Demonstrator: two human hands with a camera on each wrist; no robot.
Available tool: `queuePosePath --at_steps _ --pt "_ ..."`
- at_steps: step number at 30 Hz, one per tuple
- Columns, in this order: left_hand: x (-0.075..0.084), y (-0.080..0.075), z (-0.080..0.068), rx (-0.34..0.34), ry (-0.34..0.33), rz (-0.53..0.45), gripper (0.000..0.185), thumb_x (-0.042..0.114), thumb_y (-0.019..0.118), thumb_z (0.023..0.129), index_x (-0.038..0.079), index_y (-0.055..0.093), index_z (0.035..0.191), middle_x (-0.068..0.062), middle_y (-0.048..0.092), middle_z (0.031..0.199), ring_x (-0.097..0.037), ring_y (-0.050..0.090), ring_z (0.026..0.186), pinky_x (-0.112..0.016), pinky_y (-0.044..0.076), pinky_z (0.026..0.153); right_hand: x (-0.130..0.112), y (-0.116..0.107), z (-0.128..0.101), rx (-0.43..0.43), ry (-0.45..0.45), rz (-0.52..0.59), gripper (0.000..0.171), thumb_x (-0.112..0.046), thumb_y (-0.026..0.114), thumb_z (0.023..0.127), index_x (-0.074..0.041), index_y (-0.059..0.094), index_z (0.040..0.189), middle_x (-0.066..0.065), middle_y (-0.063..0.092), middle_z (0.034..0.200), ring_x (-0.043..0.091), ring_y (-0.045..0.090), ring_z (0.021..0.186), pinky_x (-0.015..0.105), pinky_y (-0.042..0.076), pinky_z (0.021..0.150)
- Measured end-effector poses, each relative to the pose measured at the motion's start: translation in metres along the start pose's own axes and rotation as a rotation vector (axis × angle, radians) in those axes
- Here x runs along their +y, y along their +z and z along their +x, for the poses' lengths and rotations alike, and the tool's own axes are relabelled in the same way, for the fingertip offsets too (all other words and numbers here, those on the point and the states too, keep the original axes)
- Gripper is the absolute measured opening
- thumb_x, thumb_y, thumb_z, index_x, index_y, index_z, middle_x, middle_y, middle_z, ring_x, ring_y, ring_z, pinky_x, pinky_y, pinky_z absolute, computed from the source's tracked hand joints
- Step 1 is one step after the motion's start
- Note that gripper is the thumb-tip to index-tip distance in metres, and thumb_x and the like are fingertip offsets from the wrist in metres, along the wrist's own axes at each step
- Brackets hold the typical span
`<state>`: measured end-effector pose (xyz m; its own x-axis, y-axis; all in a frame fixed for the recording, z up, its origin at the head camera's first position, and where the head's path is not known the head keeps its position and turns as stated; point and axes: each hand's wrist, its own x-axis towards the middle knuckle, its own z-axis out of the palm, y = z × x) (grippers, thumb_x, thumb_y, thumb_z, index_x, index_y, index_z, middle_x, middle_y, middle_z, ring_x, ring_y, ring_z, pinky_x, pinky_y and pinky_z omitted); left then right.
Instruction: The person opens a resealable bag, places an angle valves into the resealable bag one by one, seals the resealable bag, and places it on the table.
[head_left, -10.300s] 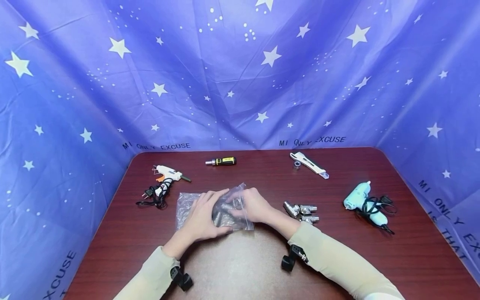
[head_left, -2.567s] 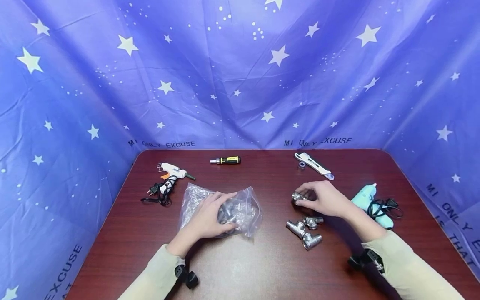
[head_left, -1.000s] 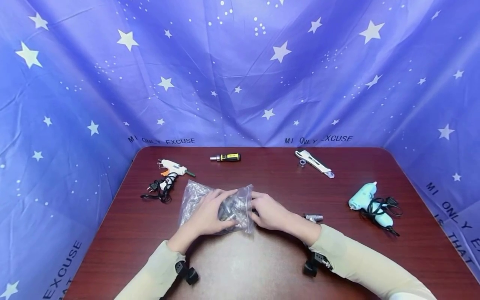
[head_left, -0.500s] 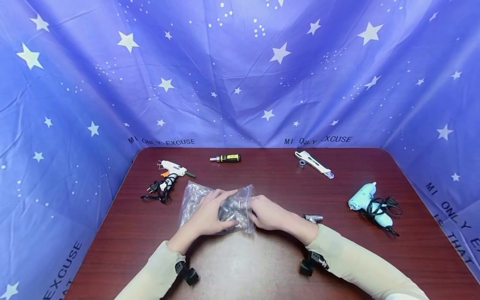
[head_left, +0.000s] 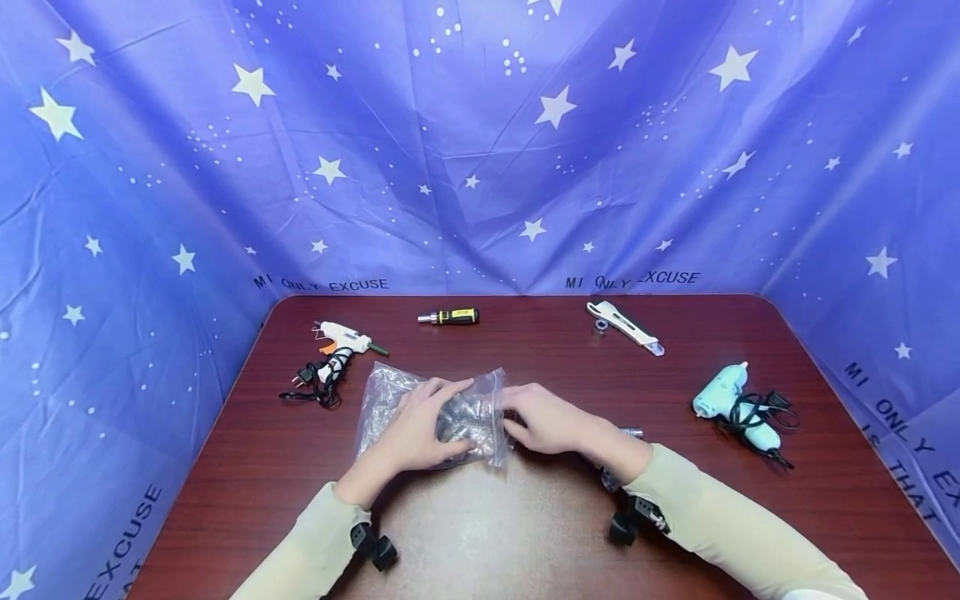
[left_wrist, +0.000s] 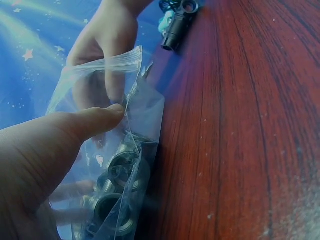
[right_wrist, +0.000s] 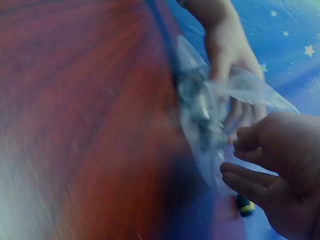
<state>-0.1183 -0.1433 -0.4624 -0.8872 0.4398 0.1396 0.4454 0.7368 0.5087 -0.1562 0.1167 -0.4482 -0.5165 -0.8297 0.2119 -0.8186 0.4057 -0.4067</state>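
On table (head_left: pixel 525 533), left hand (head_left: pixel 417 433) grips bag (head_left: pixel 465 414); right hand (head_left: pixel 551 420) seemingly touches.

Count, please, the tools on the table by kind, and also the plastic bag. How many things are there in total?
Glue guns: 2, one white and one light blue.
Screwdriver handle: 1.
White utility knife: 1.
Clear plastic bag with metal fittings, held by the left hand and the right hand: 1.
Total: 5.
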Motion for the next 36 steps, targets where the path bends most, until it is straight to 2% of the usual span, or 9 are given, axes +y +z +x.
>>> queuePosePath --at_steps 6,13,18,24,30,36 --pt "-0.001 0.000 -0.001 0.002 -0.003 0.013 0.091 0.044 0.091 0.078 0.023 0.052 0.158 -0.006 0.064 0.138 -0.029 0.060 0.131 -0.058 0.049 0.105 0.015 -0.027 -0.014 0.013 0.008 0.025 0.028 -0.005 0.070 0.096 -0.009 0.078 0.123 0.004 0.079 0.118 0.019 0.075 0.113 0.040 0.060 0.101" --pt "-0.001 -0.002 -0.001 0.003 -0.009 0.016 0.090 0.044 0.090 0.079 0.023 0.051 0.158 -0.006 0.064 0.137 -0.028 0.059 0.130 -0.057 0.048 0.105 0.028 -0.054 -0.031 0.006 0.077 0.019 0.019 -0.009 0.073 0.096 -0.011 0.080 0.114 0.000 0.079 0.106 0.012 0.072 0.091 0.037 0.062 0.082" --pt "-0.001 -0.002 0.000 0.003 -0.017 0.006 0.090 0.043 0.090 0.079 0.024 0.051 0.158 -0.006 0.065 0.136 -0.028 0.059 0.129 -0.057 0.048 0.105 0.035 -0.067 -0.047 -0.022 0.130 0.011 0.017 -0.011 0.076 0.096 -0.012 0.081 0.112 -0.002 0.079 0.105 0.008 0.069 0.086 0.036 0.061 0.078" --pt "-0.001 0.001 0.001 -0.002 -0.018 -0.001 0.091 0.043 0.090 0.079 0.024 0.051 0.158 -0.006 0.064 0.138 -0.027 0.059 0.129 -0.059 0.048 0.107 0.040 -0.072 -0.065 -0.073 0.185 0.049 0.018 -0.010 0.077 0.095 -0.012 0.080 0.112 -0.002 0.077 0.105 0.008 0.072 0.089 0.033 0.063 0.080" --pt "-0.002 0.004 0.000 0.003 -0.022 -0.010 0.091 0.043 0.091 0.078 0.025 0.051 0.158 -0.006 0.064 0.139 -0.026 0.059 0.130 -0.060 0.047 0.108 0.042 -0.068 -0.078 -0.103 0.180 0.055 0.019 -0.011 0.081 0.090 -0.010 0.080 0.109 0.001 0.077 0.101 0.015 0.073 0.088 0.033 0.063 0.080" --pt "-0.003 0.003 -0.002 0.001 -0.015 -0.005 0.091 0.042 0.091 0.078 0.024 0.051 0.158 -0.007 0.065 0.138 -0.027 0.059 0.130 -0.059 0.047 0.106 0.036 -0.061 -0.086 -0.174 0.167 0.048 0.024 -0.024 0.089 0.084 -0.013 0.080 0.104 -0.004 0.075 0.095 0.010 0.069 0.084 0.027 0.059 0.075"
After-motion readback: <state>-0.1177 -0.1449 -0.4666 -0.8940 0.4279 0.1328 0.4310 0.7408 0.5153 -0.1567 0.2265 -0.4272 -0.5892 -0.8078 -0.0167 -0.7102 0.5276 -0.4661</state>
